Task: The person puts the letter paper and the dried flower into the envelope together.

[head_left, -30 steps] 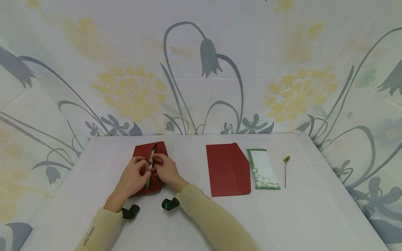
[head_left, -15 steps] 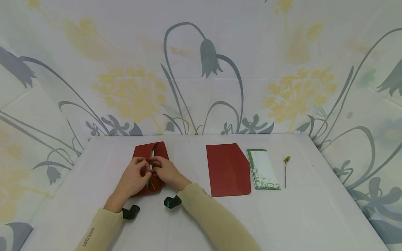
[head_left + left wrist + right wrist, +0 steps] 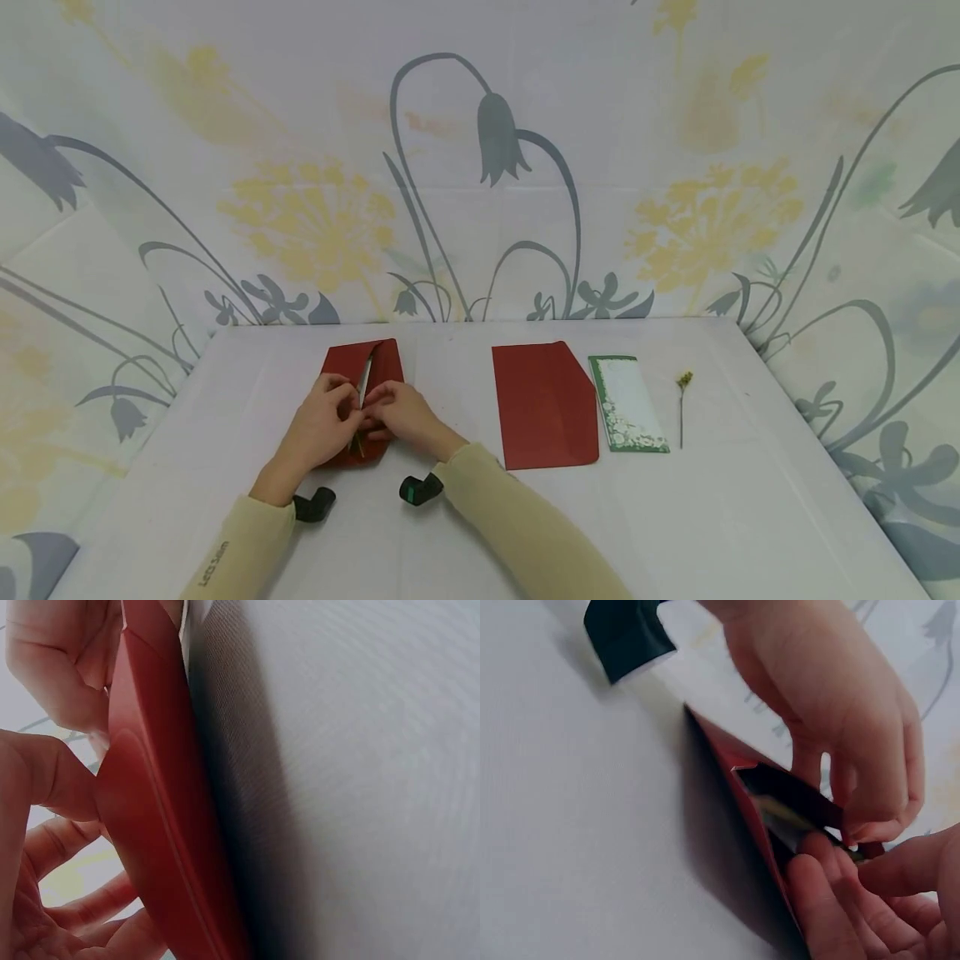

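A red envelope [image 3: 347, 362] lies at the left of the table, its mouth held apart, with a pale card [image 3: 365, 377] showing inside. My left hand [image 3: 324, 421] pinches the envelope's edge at the opening. My right hand [image 3: 405, 417] has its fingers [image 3: 815, 896] in the mouth of the envelope and pinches a thin flower sprig. Its yellow-green part [image 3: 855, 855] shows between the fingertips in the right wrist view, and the stem [image 3: 359, 447] shows below the hands. The rest of the sprig is hidden by hands and paper.
To the right lies a second red envelope [image 3: 542, 408], beside a white card with a green floral border [image 3: 628, 406]. Farther right is a yellow flower on a stem [image 3: 682, 408]. A floral cloth [image 3: 465, 242] hangs behind the white table [image 3: 712, 517].
My right hand has shifted slightly down and right along the opening. The sprig's stem came into view below the hands. My left hand has stayed nearly in place; the envelope moved slightly right.
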A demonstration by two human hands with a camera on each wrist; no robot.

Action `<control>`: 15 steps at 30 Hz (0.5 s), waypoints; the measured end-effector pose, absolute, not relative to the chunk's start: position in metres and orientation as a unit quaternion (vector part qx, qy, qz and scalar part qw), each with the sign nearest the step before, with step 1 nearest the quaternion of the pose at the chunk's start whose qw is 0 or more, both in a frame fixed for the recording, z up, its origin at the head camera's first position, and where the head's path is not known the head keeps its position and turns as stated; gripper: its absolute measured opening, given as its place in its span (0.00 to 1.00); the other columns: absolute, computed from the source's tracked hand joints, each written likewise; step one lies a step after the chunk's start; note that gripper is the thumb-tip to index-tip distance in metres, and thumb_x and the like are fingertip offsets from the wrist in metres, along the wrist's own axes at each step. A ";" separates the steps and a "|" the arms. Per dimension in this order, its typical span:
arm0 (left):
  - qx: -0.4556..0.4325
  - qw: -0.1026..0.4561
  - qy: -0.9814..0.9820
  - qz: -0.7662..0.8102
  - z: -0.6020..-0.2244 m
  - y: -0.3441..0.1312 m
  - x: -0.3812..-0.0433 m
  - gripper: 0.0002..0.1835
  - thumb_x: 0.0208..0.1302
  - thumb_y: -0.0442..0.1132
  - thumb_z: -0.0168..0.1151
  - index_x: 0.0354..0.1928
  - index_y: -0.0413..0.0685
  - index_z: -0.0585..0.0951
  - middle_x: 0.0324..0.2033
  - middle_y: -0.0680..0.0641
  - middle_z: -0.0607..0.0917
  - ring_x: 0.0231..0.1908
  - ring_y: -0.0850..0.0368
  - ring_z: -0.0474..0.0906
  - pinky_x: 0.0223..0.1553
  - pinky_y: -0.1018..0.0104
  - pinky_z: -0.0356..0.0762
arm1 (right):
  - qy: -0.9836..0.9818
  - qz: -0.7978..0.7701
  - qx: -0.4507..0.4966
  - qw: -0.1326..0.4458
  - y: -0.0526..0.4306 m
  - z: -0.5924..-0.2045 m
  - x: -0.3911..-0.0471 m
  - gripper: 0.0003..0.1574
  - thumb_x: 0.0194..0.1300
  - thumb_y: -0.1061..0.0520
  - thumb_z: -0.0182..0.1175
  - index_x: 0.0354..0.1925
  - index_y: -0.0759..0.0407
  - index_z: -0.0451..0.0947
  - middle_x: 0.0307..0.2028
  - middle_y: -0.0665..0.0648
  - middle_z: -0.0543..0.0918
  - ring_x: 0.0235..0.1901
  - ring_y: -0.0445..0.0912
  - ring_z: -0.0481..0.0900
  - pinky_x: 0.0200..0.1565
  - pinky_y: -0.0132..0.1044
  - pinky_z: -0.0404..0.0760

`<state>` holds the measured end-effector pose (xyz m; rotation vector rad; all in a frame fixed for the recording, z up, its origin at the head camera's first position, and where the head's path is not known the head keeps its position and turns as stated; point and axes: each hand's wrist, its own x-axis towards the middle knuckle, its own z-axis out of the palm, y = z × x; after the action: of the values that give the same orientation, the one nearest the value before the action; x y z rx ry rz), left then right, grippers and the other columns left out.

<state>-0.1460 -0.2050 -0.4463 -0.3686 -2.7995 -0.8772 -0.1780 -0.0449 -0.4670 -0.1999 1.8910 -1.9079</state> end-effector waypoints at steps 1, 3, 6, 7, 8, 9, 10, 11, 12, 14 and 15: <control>-0.124 0.093 -0.943 -0.296 -0.445 -0.205 -0.146 0.06 0.58 0.31 0.64 0.28 0.49 0.77 0.51 0.37 0.74 0.43 0.41 0.77 0.40 0.50 0.75 | 0.674 -0.697 -0.070 0.235 -0.045 -0.466 -0.178 0.05 0.70 0.66 0.55 0.44 0.63 0.76 0.35 0.56 0.85 0.34 0.45 0.85 0.35 0.39 0.85; -0.122 0.093 -0.943 -0.294 -0.444 -0.205 -0.146 0.06 0.58 0.31 0.64 0.28 0.49 0.77 0.50 0.38 0.74 0.43 0.41 0.77 0.40 0.50 0.75 | 0.657 -0.706 -0.070 0.255 -0.045 -0.464 -0.177 0.06 0.70 0.66 0.55 0.45 0.63 0.75 0.37 0.57 0.84 0.35 0.45 0.85 0.36 0.40 0.85; -0.116 0.091 -0.945 -0.293 -0.444 -0.205 -0.146 0.06 0.58 0.31 0.64 0.28 0.49 0.77 0.51 0.38 0.74 0.44 0.41 0.77 0.41 0.49 0.76 | 0.634 -0.718 -0.070 0.279 -0.046 -0.464 -0.177 0.07 0.70 0.66 0.55 0.47 0.63 0.74 0.39 0.58 0.83 0.37 0.46 0.85 0.39 0.42 0.85; -0.115 0.090 -0.945 -0.293 -0.444 -0.206 -0.146 0.06 0.59 0.32 0.64 0.28 0.50 0.77 0.51 0.38 0.73 0.45 0.41 0.77 0.41 0.48 0.76 | 0.627 -0.721 -0.070 0.287 -0.046 -0.464 -0.177 0.08 0.70 0.66 0.55 0.47 0.63 0.74 0.40 0.58 0.83 0.38 0.47 0.84 0.40 0.42 0.85; -0.113 0.089 -0.946 -0.291 -0.444 -0.206 -0.146 0.07 0.59 0.32 0.64 0.28 0.50 0.77 0.51 0.38 0.73 0.45 0.40 0.77 0.42 0.48 0.76 | 0.622 -0.722 -0.071 0.295 -0.046 -0.464 -0.177 0.09 0.70 0.66 0.54 0.48 0.63 0.73 0.41 0.58 0.82 0.38 0.47 0.84 0.41 0.43 0.85; -0.113 0.087 -0.946 -0.290 -0.445 -0.206 -0.146 0.07 0.59 0.32 0.64 0.28 0.50 0.77 0.51 0.38 0.73 0.44 0.41 0.77 0.41 0.49 0.76 | 0.617 -0.723 -0.072 0.304 -0.045 -0.465 -0.178 0.09 0.71 0.66 0.54 0.49 0.63 0.73 0.42 0.58 0.82 0.39 0.46 0.84 0.42 0.43 0.85; -0.113 0.085 -0.947 -0.289 -0.445 -0.207 -0.146 0.07 0.59 0.32 0.64 0.27 0.50 0.77 0.51 0.38 0.73 0.44 0.41 0.76 0.41 0.49 0.76 | 0.611 -0.724 -0.073 0.312 -0.045 -0.466 -0.178 0.10 0.71 0.66 0.53 0.50 0.63 0.72 0.42 0.58 0.81 0.40 0.46 0.84 0.44 0.43 0.84; -0.115 0.083 -0.947 -0.289 -0.445 -0.207 -0.146 0.07 0.59 0.32 0.64 0.27 0.50 0.77 0.51 0.38 0.73 0.44 0.41 0.76 0.40 0.49 0.75 | 0.604 -0.727 -0.074 0.319 -0.044 -0.466 -0.177 0.11 0.71 0.66 0.53 0.51 0.64 0.71 0.43 0.58 0.81 0.41 0.46 0.83 0.45 0.43 0.84; -0.116 0.081 -0.947 -0.288 -0.445 -0.207 -0.145 0.07 0.59 0.32 0.64 0.27 0.50 0.76 0.51 0.38 0.73 0.43 0.41 0.76 0.40 0.50 0.75 | 0.598 -0.729 -0.075 0.325 -0.044 -0.466 -0.177 0.11 0.71 0.67 0.52 0.52 0.64 0.70 0.44 0.58 0.81 0.41 0.47 0.83 0.47 0.44 0.83; -0.119 0.080 -0.948 -0.285 -0.445 -0.207 -0.145 0.07 0.58 0.31 0.63 0.27 0.50 0.76 0.51 0.37 0.73 0.42 0.41 0.76 0.39 0.50 0.74 | 0.587 -0.736 -0.077 0.327 -0.042 -0.467 -0.177 0.13 0.71 0.69 0.51 0.53 0.65 0.69 0.46 0.59 0.81 0.43 0.47 0.82 0.49 0.44 0.82; -0.121 0.080 -0.948 -0.282 -0.446 -0.207 -0.145 0.07 0.58 0.31 0.64 0.27 0.49 0.76 0.51 0.37 0.73 0.43 0.41 0.76 0.39 0.49 0.75 | 0.583 -0.740 -0.077 0.326 -0.041 -0.467 -0.176 0.14 0.70 0.70 0.51 0.53 0.66 0.69 0.46 0.60 0.81 0.44 0.48 0.82 0.50 0.44 0.82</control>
<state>-0.1451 -0.2070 -0.4457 -0.3609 -2.8355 -0.8441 -0.1764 -0.0409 -0.4667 -0.2026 1.5289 -1.9392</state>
